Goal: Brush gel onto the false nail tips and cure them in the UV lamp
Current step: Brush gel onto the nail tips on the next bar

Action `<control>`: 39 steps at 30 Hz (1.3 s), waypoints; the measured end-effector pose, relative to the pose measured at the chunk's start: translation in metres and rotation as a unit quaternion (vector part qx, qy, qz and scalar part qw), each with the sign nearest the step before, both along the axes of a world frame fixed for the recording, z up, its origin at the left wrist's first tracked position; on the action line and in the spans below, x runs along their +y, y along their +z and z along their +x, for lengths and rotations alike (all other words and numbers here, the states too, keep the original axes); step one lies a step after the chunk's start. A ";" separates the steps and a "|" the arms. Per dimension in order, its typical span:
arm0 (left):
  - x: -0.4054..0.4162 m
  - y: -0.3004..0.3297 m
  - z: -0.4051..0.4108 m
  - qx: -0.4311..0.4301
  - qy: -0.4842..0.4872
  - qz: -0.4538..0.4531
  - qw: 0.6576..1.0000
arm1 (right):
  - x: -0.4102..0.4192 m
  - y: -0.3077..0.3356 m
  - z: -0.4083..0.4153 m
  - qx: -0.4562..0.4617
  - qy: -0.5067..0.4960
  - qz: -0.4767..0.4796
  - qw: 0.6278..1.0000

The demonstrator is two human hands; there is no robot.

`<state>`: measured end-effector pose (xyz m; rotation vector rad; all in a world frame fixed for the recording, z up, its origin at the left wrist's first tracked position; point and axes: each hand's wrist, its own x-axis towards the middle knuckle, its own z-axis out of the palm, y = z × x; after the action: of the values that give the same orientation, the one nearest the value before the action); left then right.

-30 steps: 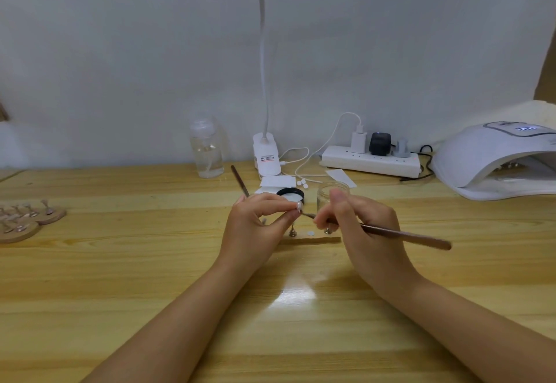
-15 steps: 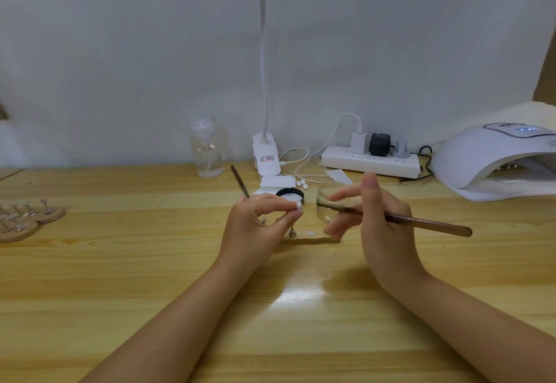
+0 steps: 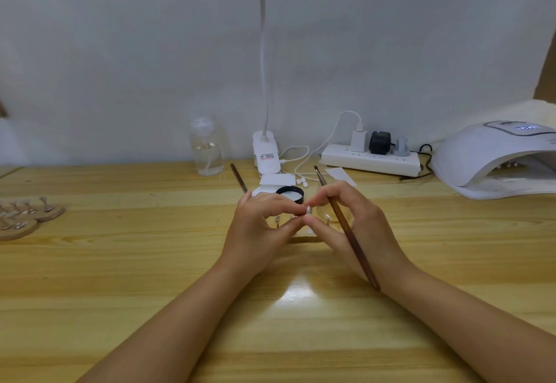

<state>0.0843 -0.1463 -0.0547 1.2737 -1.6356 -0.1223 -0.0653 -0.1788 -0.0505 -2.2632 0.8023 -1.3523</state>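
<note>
Nail tip, half-hidden between fingertips

The table under my forearms is pale wood with a clear grain, glossy enough to throw back a bright patch of lamp glare low in the middle of the frame. The brush I hold has a smooth, dark brown handle with a dull sheen. The nail tip at my fingertips shines pearly. At right, the UV lamp looks like smooth white plastic. At upper centre-left, the bottle is clear. The discs at far left look like raw matt wood.
</note>
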 end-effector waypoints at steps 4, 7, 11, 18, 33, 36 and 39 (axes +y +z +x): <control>0.001 0.000 -0.002 -0.003 0.004 -0.004 1.000 | -0.002 -0.001 -0.001 -0.021 0.001 0.018 1.000; 0.000 -0.001 0.000 -0.015 0.030 -0.007 0.999 | -0.005 -0.003 -0.003 -0.032 -0.014 0.032 0.999; -0.002 0.000 0.003 -0.061 0.032 0.033 0.997 | -0.008 -0.005 -0.005 0.008 -0.030 0.028 0.999; -0.002 -0.004 0.003 -0.133 0.073 0.036 0.988 | -0.010 -0.005 -0.006 0.053 -0.027 0.017 0.998; 0.000 -0.002 0.003 -0.133 0.084 0.072 0.985 | -0.018 0.000 -0.022 0.090 -0.010 0.031 0.995; 0.001 -0.003 0.002 -0.136 0.086 0.072 0.984 | -0.022 0.000 -0.027 0.118 0.006 0.054 0.992; 0.000 -0.003 0.003 -0.135 0.089 0.073 0.984 | -0.023 -0.001 -0.027 0.111 0.024 0.071 0.991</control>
<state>0.0871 -0.1460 -0.0576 1.5986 -1.7557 0.0432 -0.0925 -0.2020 -0.0512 -2.3296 0.8788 -1.0004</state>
